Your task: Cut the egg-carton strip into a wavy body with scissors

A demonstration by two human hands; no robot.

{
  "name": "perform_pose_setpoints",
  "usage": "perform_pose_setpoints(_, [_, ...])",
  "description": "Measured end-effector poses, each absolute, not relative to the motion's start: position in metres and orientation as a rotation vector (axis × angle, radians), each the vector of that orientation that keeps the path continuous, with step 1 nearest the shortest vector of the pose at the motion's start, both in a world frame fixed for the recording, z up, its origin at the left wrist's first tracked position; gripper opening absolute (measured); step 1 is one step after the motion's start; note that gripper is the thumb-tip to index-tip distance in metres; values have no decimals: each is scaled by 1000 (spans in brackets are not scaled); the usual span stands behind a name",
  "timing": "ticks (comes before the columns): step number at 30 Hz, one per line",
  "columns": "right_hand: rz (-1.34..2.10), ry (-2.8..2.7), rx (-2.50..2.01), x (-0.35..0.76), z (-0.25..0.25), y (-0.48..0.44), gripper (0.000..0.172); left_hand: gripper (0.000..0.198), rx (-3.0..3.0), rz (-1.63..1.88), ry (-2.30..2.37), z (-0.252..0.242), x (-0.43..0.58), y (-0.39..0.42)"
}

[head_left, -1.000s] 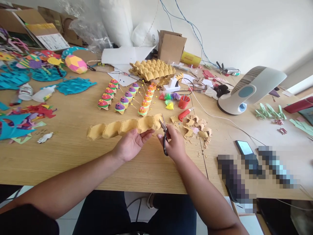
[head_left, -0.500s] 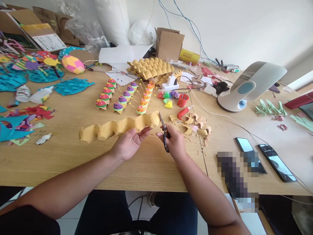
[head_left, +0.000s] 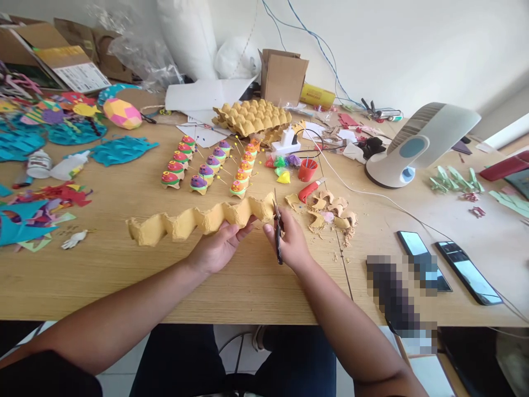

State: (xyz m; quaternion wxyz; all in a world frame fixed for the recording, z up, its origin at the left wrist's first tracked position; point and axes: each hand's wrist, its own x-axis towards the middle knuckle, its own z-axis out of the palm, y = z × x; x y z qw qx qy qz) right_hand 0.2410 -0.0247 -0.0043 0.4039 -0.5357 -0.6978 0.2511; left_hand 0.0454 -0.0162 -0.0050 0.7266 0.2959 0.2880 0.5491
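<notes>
A long yellow strip of egg carton (head_left: 185,223) hangs above the table, its cups showing rough cut edges. My left hand (head_left: 217,245) grips it from below near its right half, thumb in front. In my right hand (head_left: 292,237) is a pair of black-handled scissors (head_left: 278,237), the blades pointing up at the strip's right end. Whether the blades touch the carton I cannot tell. Cut carton scraps (head_left: 336,209) and crumbs lie right of the scissors, beside a red utility knife (head_left: 311,190).
Behind the strip stand three rows of painted carton caterpillars (head_left: 210,165) with pins sticking out. Farther back lies a yellow egg tray (head_left: 254,117). A red cup (head_left: 308,170), a white fan (head_left: 425,140) and phones (head_left: 469,273) are to the right, blue paper pieces (head_left: 124,148) to the left.
The strip has turned a little, its left end shifting left and its cut edge showing more. My right hand has tilted the scissors more upright at its right end.
</notes>
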Motion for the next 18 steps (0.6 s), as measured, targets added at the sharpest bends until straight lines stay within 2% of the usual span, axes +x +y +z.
perform_pose_setpoints(11, [395, -1816, -1439, 245, 3, -24, 40, 51, 666, 1190, 613, -7, 44, -18])
perform_pose_setpoints(18, [383, -1770, -1445, 247, 2, -25, 39, 48, 650, 1188, 627, -6, 45, -20])
